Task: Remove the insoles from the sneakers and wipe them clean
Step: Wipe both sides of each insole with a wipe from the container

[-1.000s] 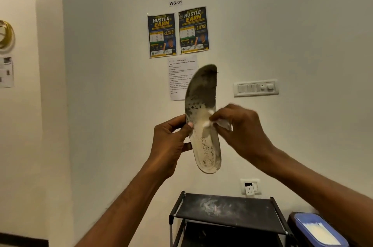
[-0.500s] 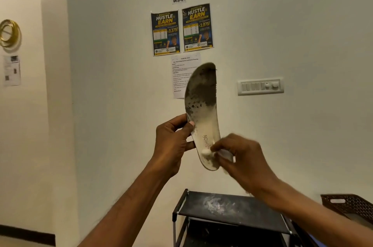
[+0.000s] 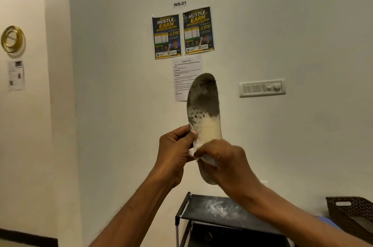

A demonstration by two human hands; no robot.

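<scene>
Matt insole, grimy grey above, pale below; white cloth wipe; dusty matt black rack; woven basket; glossy posters.

Open air flanks the insole; the wall stands behind, a black rack (top dusty) and woven basket below.

I see the insole upright in the air above the black rack, toe end up. Its upper half is dark grey with grime and speckled at the margin, and its middle is pale cream. A crumpled white wipe lies against its lower part, also above the rack.
</scene>
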